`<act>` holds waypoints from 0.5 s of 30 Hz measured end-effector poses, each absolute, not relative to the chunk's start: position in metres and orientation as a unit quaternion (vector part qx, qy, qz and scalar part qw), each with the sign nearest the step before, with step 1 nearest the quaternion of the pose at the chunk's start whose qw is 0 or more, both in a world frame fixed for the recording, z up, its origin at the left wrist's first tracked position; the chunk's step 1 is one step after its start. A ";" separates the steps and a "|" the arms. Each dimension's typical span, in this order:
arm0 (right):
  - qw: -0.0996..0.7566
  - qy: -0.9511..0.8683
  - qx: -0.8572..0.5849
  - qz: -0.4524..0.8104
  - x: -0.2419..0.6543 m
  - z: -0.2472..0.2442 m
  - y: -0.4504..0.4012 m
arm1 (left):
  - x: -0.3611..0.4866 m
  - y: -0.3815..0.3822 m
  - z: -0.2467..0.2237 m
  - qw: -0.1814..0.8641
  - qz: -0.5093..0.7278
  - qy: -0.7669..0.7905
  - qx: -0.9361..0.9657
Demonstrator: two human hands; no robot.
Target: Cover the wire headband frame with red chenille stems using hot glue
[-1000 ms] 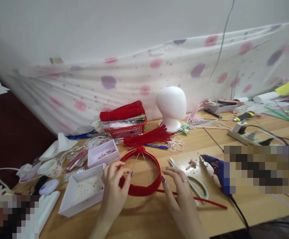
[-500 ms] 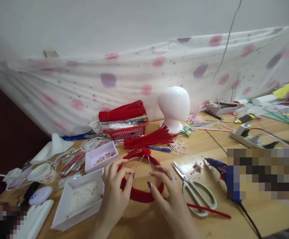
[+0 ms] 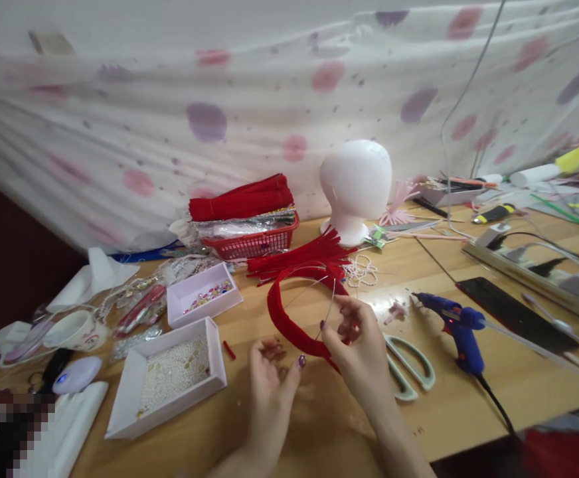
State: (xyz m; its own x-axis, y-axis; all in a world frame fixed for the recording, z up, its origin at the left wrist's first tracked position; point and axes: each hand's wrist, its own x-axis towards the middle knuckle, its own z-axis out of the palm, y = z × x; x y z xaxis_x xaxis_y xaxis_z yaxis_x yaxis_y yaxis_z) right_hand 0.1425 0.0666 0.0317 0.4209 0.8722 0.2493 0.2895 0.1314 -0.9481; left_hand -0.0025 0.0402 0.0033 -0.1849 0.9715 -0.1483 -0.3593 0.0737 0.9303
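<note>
A red fuzzy headband is held up above the table, with thin wires crossing its ring and a red knob at its top. My right hand grips the headband's right side, its fingers closed around it. My left hand is below and left of the ring, fingers curled but apart, touching nothing visible. Pale green-handled scissors lie partly hidden behind my right hand. A short red piece rests on the table beside the bead box.
A white foam head stands at the back, near a red basket and red stems. On the right lie a blue glue gun, a black phone and a power strip. A smaller box holds gems.
My left hand has let go of the headband and moved lower. My right hand has lifted and tilted the headband to the right. The view has shifted downward.
</note>
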 end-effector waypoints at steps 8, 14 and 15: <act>0.591 -0.496 -0.593 0.230 0.140 0.043 0.069 | 0.014 0.069 0.017 0.757 0.467 0.385 0.248; 0.562 -0.490 -0.658 0.107 0.176 0.047 0.024 | 0.014 0.076 0.012 0.785 0.451 0.376 0.198; 0.541 -0.473 -0.690 0.086 0.189 0.044 0.015 | 0.013 0.075 0.012 0.787 0.450 0.376 0.192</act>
